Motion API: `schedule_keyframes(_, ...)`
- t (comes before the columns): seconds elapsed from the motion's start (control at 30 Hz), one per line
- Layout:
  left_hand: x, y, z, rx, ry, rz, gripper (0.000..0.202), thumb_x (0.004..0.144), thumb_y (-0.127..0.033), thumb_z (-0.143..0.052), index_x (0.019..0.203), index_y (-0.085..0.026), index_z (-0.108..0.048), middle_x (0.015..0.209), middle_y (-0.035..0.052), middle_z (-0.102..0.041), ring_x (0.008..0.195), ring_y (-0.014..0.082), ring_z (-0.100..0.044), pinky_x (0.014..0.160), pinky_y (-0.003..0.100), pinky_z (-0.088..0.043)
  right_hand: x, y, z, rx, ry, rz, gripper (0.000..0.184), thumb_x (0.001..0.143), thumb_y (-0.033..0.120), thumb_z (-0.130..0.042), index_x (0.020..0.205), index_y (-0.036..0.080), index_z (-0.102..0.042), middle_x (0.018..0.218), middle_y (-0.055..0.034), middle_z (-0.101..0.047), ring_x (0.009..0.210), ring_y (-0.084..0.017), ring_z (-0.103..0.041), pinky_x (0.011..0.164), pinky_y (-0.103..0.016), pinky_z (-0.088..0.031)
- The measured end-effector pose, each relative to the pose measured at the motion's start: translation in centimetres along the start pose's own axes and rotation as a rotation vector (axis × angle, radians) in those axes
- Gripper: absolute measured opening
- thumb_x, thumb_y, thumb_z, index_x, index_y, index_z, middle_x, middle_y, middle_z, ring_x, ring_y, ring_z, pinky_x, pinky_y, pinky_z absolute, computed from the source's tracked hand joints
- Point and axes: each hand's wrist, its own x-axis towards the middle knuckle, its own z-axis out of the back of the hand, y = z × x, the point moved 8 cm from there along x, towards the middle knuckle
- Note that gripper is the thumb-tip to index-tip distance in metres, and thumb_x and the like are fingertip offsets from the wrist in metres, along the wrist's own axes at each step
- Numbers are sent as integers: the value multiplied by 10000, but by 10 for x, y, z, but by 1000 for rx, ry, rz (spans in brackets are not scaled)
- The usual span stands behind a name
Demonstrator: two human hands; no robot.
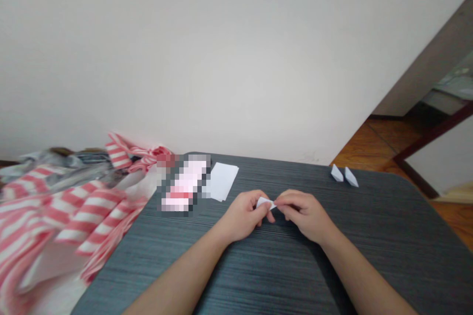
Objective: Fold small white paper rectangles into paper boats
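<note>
Between my two hands is a small folded piece of white paper, held just above the dark table. My left hand grips it with the thumb on top and the fingers curled behind. My right hand pinches its right-hand tip between thumb and fingertips. Part of the paper is hidden by the fingers. A short stack of white paper sheets lies beyond my left hand. Two small folded white paper shapes stand near the far right edge of the table.
A blurred-out, pixelated flat object lies left of the sheets. Red-and-white striped cloth is heaped beside the table on the left. A pale wall rises behind the table, and wooden floor shows at the right.
</note>
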Motion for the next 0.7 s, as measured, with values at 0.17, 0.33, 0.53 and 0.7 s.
schedule_keyframes(0.17,0,1,0,-28,10,-13,223,909,-322,-491,830,-148,-605,729,34,-703,522,93,-500,509,199,-373,0,0,-1,11,6,-2,235,944,276,-531,859,199,-736,831,-58,-674,554,-116,-569,531,-242,-484)
schedule_keyframes(0.33,0,1,-1,-35,19,-5,219,909,-324,-500,840,-147,-609,743,38,-707,529,91,-502,514,199,-372,0,0,-1,-10,16,-3,248,950,277,-523,855,206,-741,843,-61,-683,584,-126,-581,530,-237,-482)
schedule_keyframes(0.53,0,3,-2,-60,36,0,255,927,-360,-488,850,-143,-597,750,54,-710,537,96,-505,512,204,-370,-1,1,-1,-21,35,24,235,944,209,-523,876,210,-748,851,-59,-685,647,-135,-601,570,-235,-489)
schedule_keyframes(0.7,1,4,-1,-45,36,14,273,931,-387,-484,854,-149,-593,747,49,-708,538,96,-505,515,203,-368,0,2,-3,-34,47,34,245,942,162,-510,873,203,-742,842,-53,-678,645,-124,-584,585,-225,-481)
